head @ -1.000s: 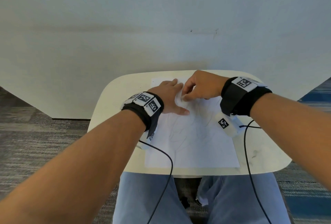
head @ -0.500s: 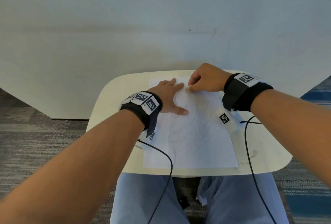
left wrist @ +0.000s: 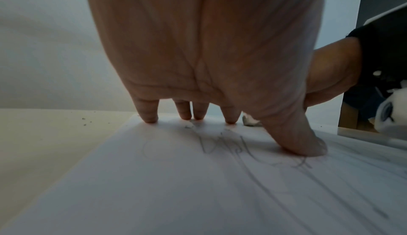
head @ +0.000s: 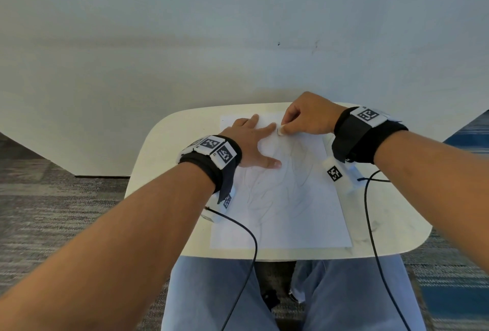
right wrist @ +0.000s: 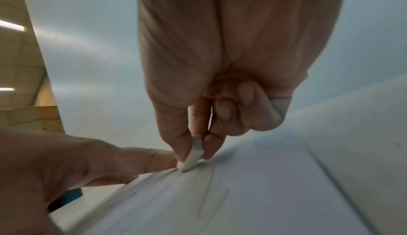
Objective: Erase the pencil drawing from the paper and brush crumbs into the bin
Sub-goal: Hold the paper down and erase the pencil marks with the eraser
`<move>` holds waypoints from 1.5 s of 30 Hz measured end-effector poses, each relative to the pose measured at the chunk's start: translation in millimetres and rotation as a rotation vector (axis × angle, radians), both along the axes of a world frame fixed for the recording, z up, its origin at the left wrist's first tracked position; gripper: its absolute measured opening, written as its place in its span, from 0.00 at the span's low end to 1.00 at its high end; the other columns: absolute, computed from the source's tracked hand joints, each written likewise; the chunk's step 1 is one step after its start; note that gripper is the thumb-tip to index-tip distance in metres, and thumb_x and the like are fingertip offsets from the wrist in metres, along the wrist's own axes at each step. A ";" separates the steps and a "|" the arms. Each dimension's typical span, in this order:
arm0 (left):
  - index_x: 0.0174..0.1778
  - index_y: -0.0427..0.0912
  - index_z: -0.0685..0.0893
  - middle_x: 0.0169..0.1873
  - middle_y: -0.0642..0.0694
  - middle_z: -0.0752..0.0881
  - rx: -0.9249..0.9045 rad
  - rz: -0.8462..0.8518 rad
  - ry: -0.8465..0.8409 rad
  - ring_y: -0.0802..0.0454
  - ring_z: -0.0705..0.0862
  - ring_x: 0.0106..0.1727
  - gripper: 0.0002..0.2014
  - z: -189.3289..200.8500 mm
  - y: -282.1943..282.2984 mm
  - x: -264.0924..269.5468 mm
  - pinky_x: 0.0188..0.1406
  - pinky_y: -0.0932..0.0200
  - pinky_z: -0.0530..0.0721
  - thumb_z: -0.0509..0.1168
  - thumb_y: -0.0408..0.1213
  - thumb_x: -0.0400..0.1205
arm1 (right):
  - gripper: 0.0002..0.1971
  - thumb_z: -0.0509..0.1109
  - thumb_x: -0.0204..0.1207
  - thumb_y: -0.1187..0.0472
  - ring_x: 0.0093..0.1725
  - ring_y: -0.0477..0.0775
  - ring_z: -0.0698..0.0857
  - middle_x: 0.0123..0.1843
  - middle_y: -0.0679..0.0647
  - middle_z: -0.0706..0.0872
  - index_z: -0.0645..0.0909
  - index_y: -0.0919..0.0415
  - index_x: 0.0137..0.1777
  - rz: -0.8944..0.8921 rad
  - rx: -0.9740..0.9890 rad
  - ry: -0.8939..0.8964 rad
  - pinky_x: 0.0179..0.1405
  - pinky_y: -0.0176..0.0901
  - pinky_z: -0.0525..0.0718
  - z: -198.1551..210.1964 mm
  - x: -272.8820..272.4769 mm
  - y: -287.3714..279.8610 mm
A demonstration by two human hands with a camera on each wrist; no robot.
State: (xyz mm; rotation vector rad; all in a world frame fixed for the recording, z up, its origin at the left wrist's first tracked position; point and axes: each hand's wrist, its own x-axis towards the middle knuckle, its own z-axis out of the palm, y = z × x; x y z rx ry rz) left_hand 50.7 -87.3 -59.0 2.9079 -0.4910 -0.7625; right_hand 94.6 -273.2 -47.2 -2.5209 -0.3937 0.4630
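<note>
Our right hand point(head: 309, 116) pinches a small white eraser point(head: 280, 129) between thumb and fingertips, its other fingers curled in. From the head view we see the eraser pressed to the far part of the paper point(head: 291, 211), just beside the index finger of our left hand point(head: 251, 142). That hand lies spread flat, holding nothing, pinning the sheet to the counter point(head: 391, 225). Faint pencil lines point(head: 267, 198) run nearer to us than both hands, so we judge most of the drawing remains. No bin shows.

In the left wrist view, our fingertips point(left wrist: 151, 118) and thumb press down on the paper, with pencil strokes point(left wrist: 220, 146) between them and dark crumbs point(left wrist: 84, 123) on the counter to the hand's left.

In the right wrist view, the eraser point(right wrist: 191, 158) tip meets the sheet, touching our left index finger point(right wrist: 132, 160).

We judge the paper light, thin and quick to crease or slide, so it wants flat pressure close beside the rubbing spot. The eraser looks small and worn; we grip it low, near its working end.
</note>
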 end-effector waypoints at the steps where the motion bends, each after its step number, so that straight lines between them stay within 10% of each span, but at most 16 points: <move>1: 0.86 0.64 0.44 0.87 0.47 0.41 0.000 0.003 0.002 0.47 0.41 0.87 0.51 0.2 -0.1 -0.3 0.82 0.39 0.53 0.64 0.73 0.73 | 0.08 0.81 0.69 0.53 0.39 0.46 0.86 0.40 0.47 0.91 0.92 0.57 0.42 -0.022 0.012 -0.022 0.46 0.42 0.84 -0.6 0.4 -0.6; 6: 0.86 0.63 0.43 0.87 0.45 0.40 0.024 -0.001 0.010 0.45 0.41 0.87 0.50 2.6 -2.2 -1.1 0.82 0.38 0.53 0.64 0.72 0.74 | 0.08 0.81 0.68 0.51 0.30 0.49 0.77 0.34 0.47 0.87 0.92 0.54 0.41 0.100 -0.053 0.160 0.25 0.39 0.77 3.3 -8.1 2.2; 11: 0.86 0.64 0.43 0.87 0.45 0.40 0.036 0.004 0.019 0.44 0.41 0.86 0.50 4.9 -4.6 -0.3 0.81 0.36 0.53 0.64 0.72 0.73 | 0.07 0.81 0.69 0.54 0.37 0.45 0.84 0.38 0.47 0.90 0.92 0.57 0.42 -0.012 0.009 -0.030 0.45 0.42 0.83 0.7 -1.3 -3.3; 15: 0.85 0.65 0.42 0.87 0.45 0.40 0.049 0.009 0.020 0.43 0.41 0.86 0.51 5.5 -5.4 -0.1 0.81 0.35 0.54 0.65 0.73 0.73 | 0.07 0.81 0.68 0.50 0.30 0.50 0.80 0.35 0.47 0.89 0.91 0.53 0.39 0.116 -0.068 0.097 0.32 0.45 0.81 2.9 -7.3 -1.5; 31: 0.86 0.64 0.49 0.87 0.44 0.49 0.006 0.005 0.052 0.41 0.40 0.86 0.46 21.7 -16.5 -7.6 0.80 0.36 0.54 0.68 0.63 0.77 | 0.06 0.78 0.71 0.56 0.42 0.45 0.87 0.42 0.46 0.91 0.92 0.57 0.44 0.158 -0.024 -0.011 0.45 0.36 0.83 -1.5 -11.5 5.8; 40: 0.83 0.61 0.57 0.83 0.42 0.55 0.021 0.056 -0.005 0.39 0.51 0.83 0.48 8.3 -19.3 -2.3 0.74 0.33 0.68 0.71 0.70 0.69 | 0.07 0.80 0.70 0.52 0.31 0.48 0.81 0.36 0.46 0.89 0.91 0.55 0.42 0.098 -0.069 0.065 0.29 0.38 0.79 5.6 -2.5 -8.5; 45: 0.85 0.64 0.50 0.85 0.44 0.48 0.034 0.063 -0.001 0.40 0.46 0.85 0.51 4.0 -18.0 -0.2 0.76 0.31 0.65 0.69 0.72 0.69 | 0.09 0.80 0.70 0.52 0.37 0.48 0.85 0.40 0.48 0.91 0.91 0.57 0.42 0.076 -0.072 -0.008 0.43 0.42 0.85 5.2 -2.8 -14.1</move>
